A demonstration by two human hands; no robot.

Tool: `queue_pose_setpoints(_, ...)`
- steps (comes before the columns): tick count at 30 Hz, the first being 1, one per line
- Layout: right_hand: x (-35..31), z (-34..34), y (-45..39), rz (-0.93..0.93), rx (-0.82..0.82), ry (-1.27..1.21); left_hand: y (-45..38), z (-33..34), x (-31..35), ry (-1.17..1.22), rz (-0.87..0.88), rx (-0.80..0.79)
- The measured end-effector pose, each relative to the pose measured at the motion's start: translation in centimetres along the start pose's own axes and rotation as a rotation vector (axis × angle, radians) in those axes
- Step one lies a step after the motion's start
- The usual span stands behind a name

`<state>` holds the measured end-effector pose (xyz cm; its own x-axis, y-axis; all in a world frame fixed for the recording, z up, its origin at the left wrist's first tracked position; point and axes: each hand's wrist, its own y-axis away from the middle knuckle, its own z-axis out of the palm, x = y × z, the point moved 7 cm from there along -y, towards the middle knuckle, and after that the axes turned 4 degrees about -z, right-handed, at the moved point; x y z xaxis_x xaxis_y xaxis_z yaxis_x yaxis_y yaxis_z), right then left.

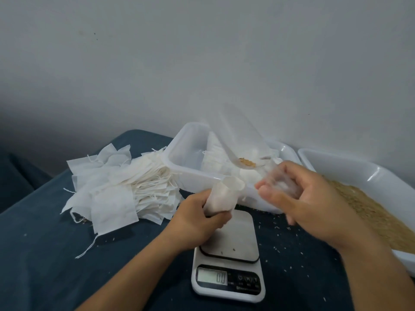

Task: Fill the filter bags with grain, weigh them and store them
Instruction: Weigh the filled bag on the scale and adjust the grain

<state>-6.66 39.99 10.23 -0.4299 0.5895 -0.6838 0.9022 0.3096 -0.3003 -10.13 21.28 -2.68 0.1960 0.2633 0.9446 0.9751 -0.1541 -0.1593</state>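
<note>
Above the steel platform of a digital kitchen scale (pixel 229 252), the left hand (pixel 197 221) grips a white filter bag (pixel 222 197) upright, fingers curled round its lower half, its mouth held open at the top. Just to the right, the right hand (pixel 307 198) is curled round the handle of a clear plastic scoop (pixel 244 140), which tilts up and away over the clear plastic container (pixel 179 151) behind the scale; the scoop is motion-blurred, and a small heap of brown grain (pixel 247 163) shows in it. The scoop's lip lies near the bag's mouth, but whether they touch cannot be told.

The scale's display shows a short reading, too blurred to read with certainty, and nothing rests on the platform except a couple of stray grains. Inside the clear container lie white filter bags, apparently filled. To the left, on the dark blue cloth (pixel 45 254) covering the table, sits a loose pile of flat empty filter bags (pixel 116 187) with drawstrings trailing out. At the right edge stands a white tray (pixel 350 164) holding a bed of brown grain. Scattered grains dot the cloth around the scale.
</note>
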Motion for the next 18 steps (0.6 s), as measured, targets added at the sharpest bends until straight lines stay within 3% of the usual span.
queue_pose_setpoints(6,0.8,-4.5,1.4,0.137,-0.103,0.17,-0.2,-1.6,-0.8,-0.123,-0.034,0.184)
queue_pose_setpoints(18,-0.7,-7.2,0.8,0.18,-0.19,0.43,0.0,-1.4,-0.5,-0.192,-0.019,0.178)
